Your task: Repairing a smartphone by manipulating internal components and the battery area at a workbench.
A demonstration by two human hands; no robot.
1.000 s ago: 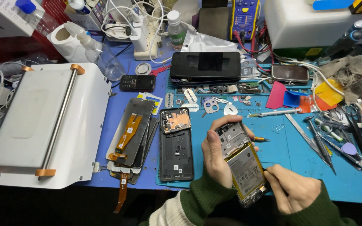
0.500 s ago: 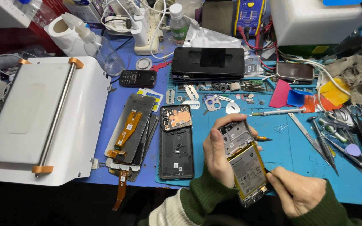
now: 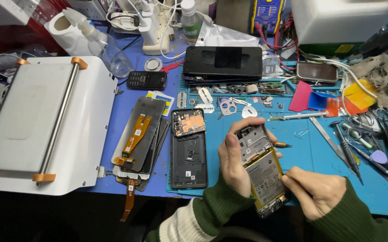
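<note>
While the view holds over a crowded repair bench, the items run left to right:

White machine: flat white unit with a steel bar, far left on the blue mat; it sits in the same spot as a second ago.
Screen stack: loose displays with orange flex cables, just right of the machine; untouched.
Open back shell: dark phone housing with a small board at its far end, lying flat beside the stack.
Left hand: closed around the left edge of the opened phone, thumb along the side, fingers curled over the far end; it keeps the phone tilted above the near edge of the mat.
Right hand: fingers pinched shut at the phone's lower right edge, beside the battery; whether a tool sits in the pinch I cannot tell.
Change: the phone has barely shifted over the last second; the right hand has stayed at that edge, so the work looks fine and local.
Tools: tweezers, scissors and drivers, right.
</note>
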